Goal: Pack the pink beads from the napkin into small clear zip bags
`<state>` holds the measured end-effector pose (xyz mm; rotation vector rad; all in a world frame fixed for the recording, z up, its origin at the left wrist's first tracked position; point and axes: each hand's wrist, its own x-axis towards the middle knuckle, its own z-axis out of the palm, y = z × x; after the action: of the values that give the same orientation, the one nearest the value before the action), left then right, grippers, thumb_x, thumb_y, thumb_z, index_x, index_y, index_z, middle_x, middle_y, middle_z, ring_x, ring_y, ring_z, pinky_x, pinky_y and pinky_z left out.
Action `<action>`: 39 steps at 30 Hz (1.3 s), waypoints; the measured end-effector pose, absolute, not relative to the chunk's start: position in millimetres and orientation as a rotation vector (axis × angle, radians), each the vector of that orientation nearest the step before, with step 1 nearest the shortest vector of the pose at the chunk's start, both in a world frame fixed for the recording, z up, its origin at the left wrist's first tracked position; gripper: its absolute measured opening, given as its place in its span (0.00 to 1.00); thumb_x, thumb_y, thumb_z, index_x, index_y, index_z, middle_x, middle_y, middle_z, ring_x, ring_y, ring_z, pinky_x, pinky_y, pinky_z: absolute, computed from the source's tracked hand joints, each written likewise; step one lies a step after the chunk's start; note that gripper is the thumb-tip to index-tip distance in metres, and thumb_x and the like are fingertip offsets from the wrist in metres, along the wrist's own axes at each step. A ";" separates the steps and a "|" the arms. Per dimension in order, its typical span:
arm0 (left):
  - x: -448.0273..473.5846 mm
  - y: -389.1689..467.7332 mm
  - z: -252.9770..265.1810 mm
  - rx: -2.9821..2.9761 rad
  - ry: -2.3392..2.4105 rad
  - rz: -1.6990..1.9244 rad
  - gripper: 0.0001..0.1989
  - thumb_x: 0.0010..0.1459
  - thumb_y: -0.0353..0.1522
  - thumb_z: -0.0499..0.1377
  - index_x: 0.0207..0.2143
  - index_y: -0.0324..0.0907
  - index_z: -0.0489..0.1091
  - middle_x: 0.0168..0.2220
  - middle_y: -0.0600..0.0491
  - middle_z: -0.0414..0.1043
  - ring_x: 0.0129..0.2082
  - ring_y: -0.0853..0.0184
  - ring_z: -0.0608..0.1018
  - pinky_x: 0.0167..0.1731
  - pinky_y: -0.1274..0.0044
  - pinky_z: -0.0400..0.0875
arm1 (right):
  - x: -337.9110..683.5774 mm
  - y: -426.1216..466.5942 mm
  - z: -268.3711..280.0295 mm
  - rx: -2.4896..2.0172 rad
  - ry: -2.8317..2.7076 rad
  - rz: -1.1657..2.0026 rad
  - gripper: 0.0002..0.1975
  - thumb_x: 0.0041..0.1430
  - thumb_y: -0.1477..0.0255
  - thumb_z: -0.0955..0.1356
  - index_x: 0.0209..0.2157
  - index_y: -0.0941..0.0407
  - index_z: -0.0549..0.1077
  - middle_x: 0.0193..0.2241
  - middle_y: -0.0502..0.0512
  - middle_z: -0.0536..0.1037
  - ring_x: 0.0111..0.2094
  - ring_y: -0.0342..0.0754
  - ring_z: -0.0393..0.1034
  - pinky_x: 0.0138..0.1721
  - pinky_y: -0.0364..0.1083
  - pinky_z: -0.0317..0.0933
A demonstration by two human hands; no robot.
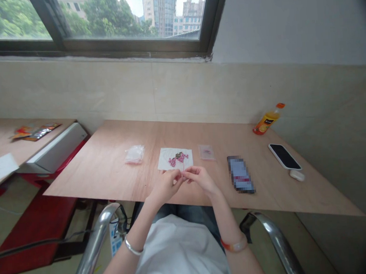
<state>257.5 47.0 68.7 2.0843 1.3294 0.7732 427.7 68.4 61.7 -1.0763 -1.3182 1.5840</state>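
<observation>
The light-brown wooden table (95, 171) has its front edge under the wrists, and its surface shows at both sides of the white square sheet with pink-and-green pattern (164, 155) — until the crumpled clear plastic packet (135, 154) and the flat clear plastic packet (206, 152). On the orange-capped yellow bottle (266, 122), the dark label's writing is too small for reading. The sheet lies just beyond the left hand (168, 184) and right hand (201, 179), whose fingertips pinch narrowly — what is between, I cannot tell.
</observation>
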 end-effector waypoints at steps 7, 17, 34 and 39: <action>252.0 51.1 70.6 1.610 0.849 0.733 0.12 0.62 0.39 0.53 0.33 0.40 0.70 0.32 0.53 0.72 0.35 0.69 0.73 0.38 0.77 0.66 | 432.7 63.7 64.0 -0.950 -1.328 1.746 0.12 0.49 0.61 0.73 0.27 0.56 0.76 0.25 0.51 0.78 0.27 0.43 0.72 0.30 0.42 0.61; 257.6 47.6 78.8 1.593 0.914 0.744 0.13 0.62 0.41 0.54 0.32 0.40 0.67 0.31 0.53 0.72 0.34 0.69 0.74 0.38 0.77 0.66 | 434.9 59.9 63.7 -0.893 -1.260 1.799 0.14 0.51 0.60 0.73 0.26 0.57 0.74 0.24 0.51 0.77 0.27 0.43 0.70 0.30 0.43 0.59; 263.2 43.1 75.1 1.971 1.222 0.685 0.14 0.64 0.39 0.50 0.28 0.41 0.64 0.25 0.55 0.70 0.26 0.69 0.71 0.28 0.77 0.62 | 426.3 56.5 65.2 -1.007 -1.282 1.807 0.18 0.54 0.56 0.68 0.29 0.57 0.72 0.27 0.53 0.75 0.26 0.44 0.70 0.23 0.41 0.62; 267.9 42.2 76.3 2.139 1.277 0.694 0.10 0.62 0.33 0.51 0.28 0.42 0.65 0.23 0.56 0.69 0.25 0.69 0.71 0.27 0.78 0.59 | 426.9 55.7 65.4 -1.082 -1.277 1.786 0.20 0.52 0.53 0.69 0.31 0.58 0.73 0.27 0.54 0.76 0.26 0.45 0.72 0.20 0.40 0.62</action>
<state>267.9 42.2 76.3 2.1390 1.2774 0.6937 426.9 55.7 65.4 -1.0822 -1.2772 1.7860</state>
